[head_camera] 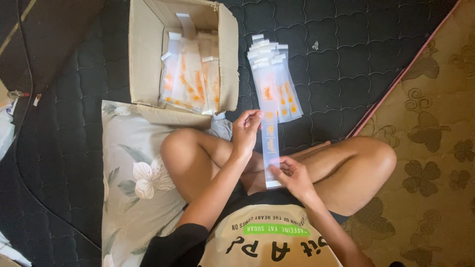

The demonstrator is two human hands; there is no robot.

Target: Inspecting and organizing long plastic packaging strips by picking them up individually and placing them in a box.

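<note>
Sleeve (pixel 270 148), a clear narrow one, stretched lengthwise over my crossed legs; my left hand (pixel 246 129) pinches its far end, my right hand (pixel 293 176) grips the near end. Fanned pile (pixel 277 79) lies just beyond on the mattress (pixel 346 59), cardboard box (pixel 227 54) beside, both within reach.

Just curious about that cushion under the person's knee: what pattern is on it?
The cushion is pale grey with white flowers and grey-green leaves, seen in the head view.
</note>
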